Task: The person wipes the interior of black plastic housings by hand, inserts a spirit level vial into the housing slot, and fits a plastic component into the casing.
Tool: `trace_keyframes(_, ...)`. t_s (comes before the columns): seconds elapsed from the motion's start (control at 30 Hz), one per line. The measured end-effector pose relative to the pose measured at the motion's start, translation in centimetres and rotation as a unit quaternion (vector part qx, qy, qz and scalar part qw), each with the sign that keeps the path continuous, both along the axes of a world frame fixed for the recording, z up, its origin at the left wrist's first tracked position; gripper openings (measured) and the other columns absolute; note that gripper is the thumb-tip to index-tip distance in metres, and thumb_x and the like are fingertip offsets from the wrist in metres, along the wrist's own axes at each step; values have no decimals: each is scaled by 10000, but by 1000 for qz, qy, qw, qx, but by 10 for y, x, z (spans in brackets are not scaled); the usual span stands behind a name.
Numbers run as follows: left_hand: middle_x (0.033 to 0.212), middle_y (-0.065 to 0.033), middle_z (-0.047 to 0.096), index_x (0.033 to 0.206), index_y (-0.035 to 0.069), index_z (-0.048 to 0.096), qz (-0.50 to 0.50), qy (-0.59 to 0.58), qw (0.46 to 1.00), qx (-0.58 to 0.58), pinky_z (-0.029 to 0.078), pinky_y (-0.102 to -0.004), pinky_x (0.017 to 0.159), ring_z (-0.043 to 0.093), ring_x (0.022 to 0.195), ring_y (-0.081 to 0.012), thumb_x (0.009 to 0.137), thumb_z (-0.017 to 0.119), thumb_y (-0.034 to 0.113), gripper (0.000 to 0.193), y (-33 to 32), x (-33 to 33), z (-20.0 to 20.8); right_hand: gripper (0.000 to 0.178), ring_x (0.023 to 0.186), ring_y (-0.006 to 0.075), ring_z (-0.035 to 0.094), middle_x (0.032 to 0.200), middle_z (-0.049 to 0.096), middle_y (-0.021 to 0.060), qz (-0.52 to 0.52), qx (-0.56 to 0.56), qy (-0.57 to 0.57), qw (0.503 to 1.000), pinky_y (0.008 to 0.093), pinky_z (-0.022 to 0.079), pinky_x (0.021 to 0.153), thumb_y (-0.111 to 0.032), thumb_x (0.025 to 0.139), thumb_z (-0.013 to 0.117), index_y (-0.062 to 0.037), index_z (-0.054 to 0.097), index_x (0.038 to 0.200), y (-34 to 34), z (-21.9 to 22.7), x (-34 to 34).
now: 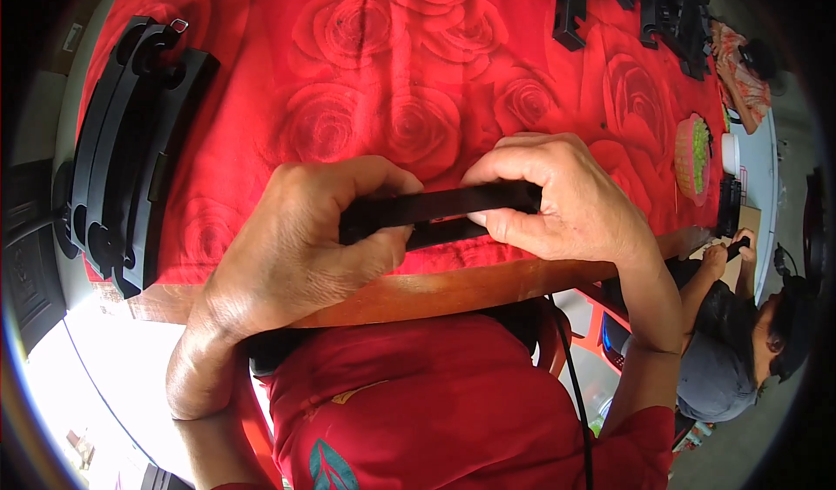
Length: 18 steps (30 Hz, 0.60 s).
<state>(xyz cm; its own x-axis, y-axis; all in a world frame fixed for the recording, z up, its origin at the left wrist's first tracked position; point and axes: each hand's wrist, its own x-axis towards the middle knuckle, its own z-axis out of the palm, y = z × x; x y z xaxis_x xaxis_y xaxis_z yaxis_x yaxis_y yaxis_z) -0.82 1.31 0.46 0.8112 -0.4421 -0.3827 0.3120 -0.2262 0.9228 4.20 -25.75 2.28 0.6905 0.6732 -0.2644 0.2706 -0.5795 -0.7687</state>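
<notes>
Near the table's front edge, my left hand and my right hand grip opposite ends of a long black plastic part. Fingers lie along its far side and thumbs press from the near side. A second black strip shows just below the upper one; whether it belongs to the same piece, I cannot tell. Both ends are partly hidden by my fingers. Under the part spreads a red rose-patterned tablecloth.
Several long black plastic parts lie side by side at the left. More black parts are heaped at the far right. A pink basket with green contents stands at the right edge. Beyond the wooden table edge, another person holds a small black piece.
</notes>
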Motion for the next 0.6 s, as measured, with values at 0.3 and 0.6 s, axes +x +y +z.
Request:
trace_keyframes(0.3,799,-14,679,1115,-36,728,9,-15,997,78,483,-255,631,617,739,-57,911,781,58,231,-12,-5,12,225,747,244,675,804,689,94,29,-33,-70,997,374,528,669,-38,716,763,-3,726,935,2,-5,-3)
trace_keyframes(0.6,770,-144,703,994,2,719,-22,-265,921,284,524,-363,599,711,664,-238,820,808,99,218,-21,-10,13,201,706,305,687,752,684,108,4,5,-122,992,437,530,638,-148,729,762,-23,739,884,8,-14,-10)
